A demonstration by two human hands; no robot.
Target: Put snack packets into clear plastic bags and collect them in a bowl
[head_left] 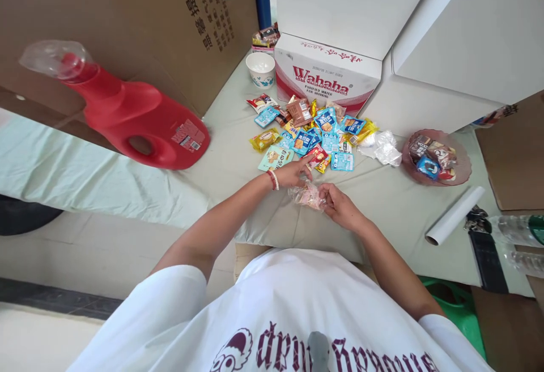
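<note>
My left hand, with a bead bracelet at the wrist, and my right hand both grip a small clear plastic bag with pinkish contents, low over the pale green cloth. Just beyond my hands lies a pile of snack packets, mostly blue, yellow and red. A crumpled clear plastic bag lies at the pile's right edge.
A pink glass dish with snacks sits to the right, a white paper roll near it. A red detergent jug lies left. A Wahaha carton, paper cup, big cardboard sheets and water bottles surround the cloth.
</note>
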